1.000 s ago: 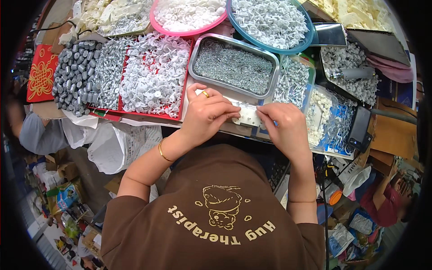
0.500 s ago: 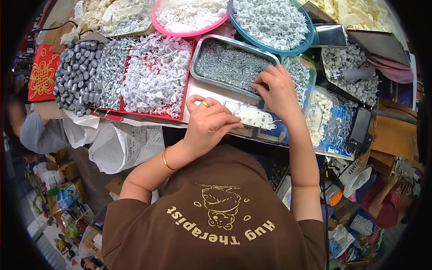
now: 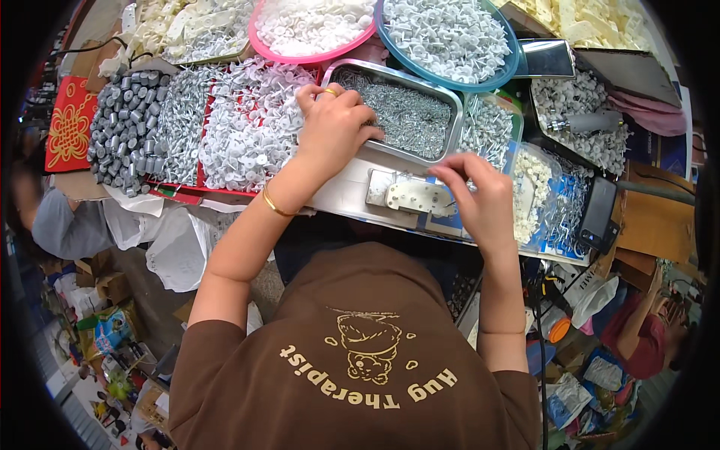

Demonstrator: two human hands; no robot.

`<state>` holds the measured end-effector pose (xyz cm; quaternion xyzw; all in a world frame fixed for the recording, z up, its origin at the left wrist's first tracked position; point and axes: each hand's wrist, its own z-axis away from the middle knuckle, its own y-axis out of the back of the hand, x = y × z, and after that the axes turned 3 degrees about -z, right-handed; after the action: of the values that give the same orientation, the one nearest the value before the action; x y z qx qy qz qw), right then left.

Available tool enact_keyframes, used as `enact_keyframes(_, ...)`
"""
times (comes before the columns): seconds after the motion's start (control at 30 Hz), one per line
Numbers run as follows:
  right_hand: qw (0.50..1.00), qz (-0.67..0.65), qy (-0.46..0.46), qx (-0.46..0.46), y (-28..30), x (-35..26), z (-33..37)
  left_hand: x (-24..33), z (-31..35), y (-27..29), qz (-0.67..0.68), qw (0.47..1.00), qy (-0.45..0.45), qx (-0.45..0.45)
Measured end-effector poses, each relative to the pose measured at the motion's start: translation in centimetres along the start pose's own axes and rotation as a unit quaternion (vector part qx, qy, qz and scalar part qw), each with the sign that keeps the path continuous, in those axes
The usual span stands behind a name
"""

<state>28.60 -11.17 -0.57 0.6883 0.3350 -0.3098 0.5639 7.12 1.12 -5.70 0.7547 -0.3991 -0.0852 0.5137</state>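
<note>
My left hand (image 3: 336, 124) is over the left end of a metal tray (image 3: 456, 135) full of small metal screws (image 3: 412, 116). Its fingers are curled, with the tips bent down by the screws; anything in them is hidden. In front of the tray lies a white plastic part (image 3: 417, 196) with small metal pieces set in it, resting on a metal block (image 3: 376, 187). Just to the right of that part is my right hand (image 3: 480, 199), thumb and forefinger pinched together above its far right corner. Whatever sits in the pinch is too small to make out.
A red box (image 3: 201, 176) of white-headed pins and metal pieces stands left, beside grey cylinders (image 3: 131, 124). Pink (image 3: 311, 58) and teal (image 3: 450, 84) basins of white parts sit behind the tray. At right are a tub of cream pieces (image 3: 534, 191) and a black device (image 3: 600, 216).
My left hand has moved from the white plastic part up and left to the metal tray. My right hand has drawn back from the tray toward the part's right side.
</note>
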Motion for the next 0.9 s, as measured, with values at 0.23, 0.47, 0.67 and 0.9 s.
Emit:
enact_keyframes(0.23, 0.988, 0.150, 0.015, 0.032, -0.8, 0.5, 3.2, 0.7, 0.0, 0.2, 0.068, 0.996, 0.032, -0.041)
enact_keyframes(0.47, 0.991, 0.083, 0.013, 0.106, 1.3, 1.9, 1.0, 7.6, 2.4, 4.4, 0.193, 0.972, -0.090, -0.100)
enact_keyframes(0.67, 0.888, 0.214, -0.150, 0.378, 11.9, 11.5, -6.2, 8.2, 3.9, 3.3, 0.091, 0.984, -0.129, -0.085)
enact_keyframes(0.9, 0.814, 0.395, -0.349, 0.243, 16.2, 17.3, -8.5, 8.5, 4.3, 2.7, 0.089, 0.985, -0.136, -0.052)
